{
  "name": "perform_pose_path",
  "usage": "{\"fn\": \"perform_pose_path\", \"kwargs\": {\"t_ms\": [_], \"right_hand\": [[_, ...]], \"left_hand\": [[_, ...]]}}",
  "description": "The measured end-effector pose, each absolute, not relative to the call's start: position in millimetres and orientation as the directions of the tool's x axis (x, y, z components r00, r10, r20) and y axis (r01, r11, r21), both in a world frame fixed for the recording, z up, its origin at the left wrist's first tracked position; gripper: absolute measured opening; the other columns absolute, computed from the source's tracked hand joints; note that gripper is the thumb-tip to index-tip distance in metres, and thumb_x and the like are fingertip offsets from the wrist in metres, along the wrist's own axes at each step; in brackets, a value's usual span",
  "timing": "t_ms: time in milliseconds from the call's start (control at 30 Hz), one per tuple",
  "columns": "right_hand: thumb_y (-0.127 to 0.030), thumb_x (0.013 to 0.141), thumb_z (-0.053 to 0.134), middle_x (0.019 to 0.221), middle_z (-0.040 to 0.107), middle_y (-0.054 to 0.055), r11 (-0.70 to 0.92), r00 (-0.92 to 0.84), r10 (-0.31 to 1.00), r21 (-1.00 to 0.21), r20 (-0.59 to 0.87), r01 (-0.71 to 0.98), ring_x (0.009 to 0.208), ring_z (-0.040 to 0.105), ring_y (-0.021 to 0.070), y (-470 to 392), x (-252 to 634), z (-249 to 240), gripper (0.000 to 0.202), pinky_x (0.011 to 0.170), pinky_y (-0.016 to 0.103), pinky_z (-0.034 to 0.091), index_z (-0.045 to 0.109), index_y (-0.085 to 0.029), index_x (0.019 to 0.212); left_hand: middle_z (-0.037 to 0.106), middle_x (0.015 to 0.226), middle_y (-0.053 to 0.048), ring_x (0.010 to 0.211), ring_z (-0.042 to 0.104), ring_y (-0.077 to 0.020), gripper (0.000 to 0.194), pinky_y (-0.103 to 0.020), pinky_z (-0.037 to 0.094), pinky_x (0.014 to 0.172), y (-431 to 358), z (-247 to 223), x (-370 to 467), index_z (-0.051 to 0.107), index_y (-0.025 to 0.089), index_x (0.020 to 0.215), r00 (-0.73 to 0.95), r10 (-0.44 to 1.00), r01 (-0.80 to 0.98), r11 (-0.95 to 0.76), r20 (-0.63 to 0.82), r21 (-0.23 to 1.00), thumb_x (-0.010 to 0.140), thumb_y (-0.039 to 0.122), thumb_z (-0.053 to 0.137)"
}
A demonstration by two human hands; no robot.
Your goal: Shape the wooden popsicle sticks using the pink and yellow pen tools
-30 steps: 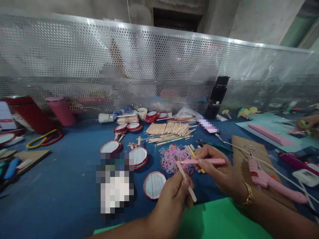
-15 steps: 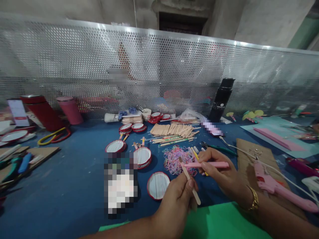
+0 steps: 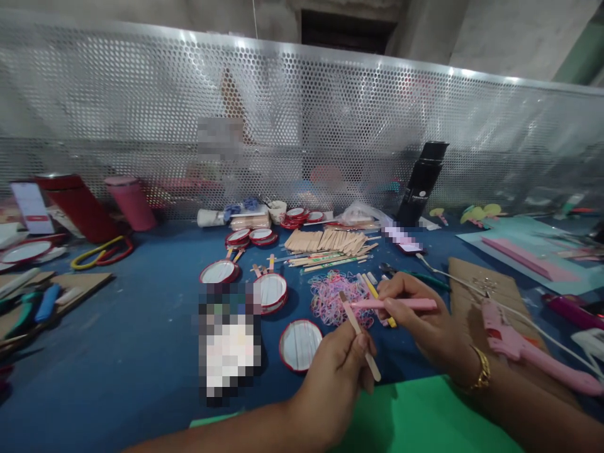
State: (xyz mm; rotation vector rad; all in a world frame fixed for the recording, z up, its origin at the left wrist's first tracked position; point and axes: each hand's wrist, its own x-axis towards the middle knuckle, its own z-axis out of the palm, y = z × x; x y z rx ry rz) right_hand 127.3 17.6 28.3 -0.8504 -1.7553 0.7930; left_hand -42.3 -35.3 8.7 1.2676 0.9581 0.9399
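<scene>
Pinched between the fingers of my left hand [image 3: 337, 371] is a wooden craft stick [image 3: 370, 363], tilted, its upper end coloured brown with pink below. My right hand [image 3: 418, 321] grips a pink marker [image 3: 415, 304], whose tip points left at the coloured part of the stick; whether it touches I cannot tell. Behind both hands lies a heap of small coloured rubber bands [image 3: 330, 292], with several yellow and pale markers [image 3: 369, 286] beside it. A round red-rimmed disc [image 3: 300, 346] rests left of my left hand. Green paper [image 3: 406, 418] lies under my forearms.
Many craft sticks [image 3: 325, 242] are piled further back, near more red-rimmed discs [image 3: 270, 292]. A pink glue gun [image 3: 528, 352] lies on cardboard at the right, its white cable running across the table. A black bottle [image 3: 419, 185] stands before the perforated metal screen [image 3: 283, 113].
The marker has shifted slightly right, away from the stick's upper end. My left hand keeps the stick in nearly the same place, and the whole view has tilted slightly.
</scene>
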Motion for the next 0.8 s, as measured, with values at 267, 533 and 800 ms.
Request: {"fn": "perform_pose_path", "kwargs": {"t_ms": [267,533,800], "right_hand": [[-0.034,0.092,0.055,0.072,0.055,0.001,0.558,-0.265,0.818,-0.815,0.51,0.153,0.068,0.051,0.0163,16.0,128.6,24.5,0.018,0.063,0.031,0.043,0.056,-0.021,0.08],[-0.036,0.091,0.056,0.069,0.054,0.001,0.554,-0.255,0.825,-0.81,0.504,0.191,0.064,0.05,0.016,16.5,127.9,25.9,0.023,0.06,0.03,0.042,0.056,-0.021,0.075],[-0.034,0.093,0.056,0.069,0.054,0.001,0.54,-0.258,0.833,-0.821,0.49,0.186,0.067,0.051,0.0172,17.2,130.5,25.7,0.02,0.063,0.032,0.042,0.055,-0.021,0.077]], "left_hand": [[0.048,0.053,0.004,0.047,0.041,-0.0107,0.037,-0.023,0.029,0.047,-34.1,4.4,-43.7,0.051,0.02,0.082,0.34,0.938,-0.049,0.08,-0.059,0.996,0.094,0.054,0.042],[0.047,0.052,0.005,0.045,0.04,-0.0098,0.044,-0.022,0.029,0.045,-34.4,0.8,-44.5,0.051,0.02,0.081,0.336,0.941,-0.066,0.064,-0.039,0.996,0.092,0.061,0.042],[0.048,0.052,0.004,0.045,0.04,-0.0101,0.036,-0.023,0.03,0.048,-35.7,5.2,-43.0,0.051,0.02,0.08,0.348,0.937,-0.091,0.08,-0.044,0.993,0.095,0.052,0.043]]}}
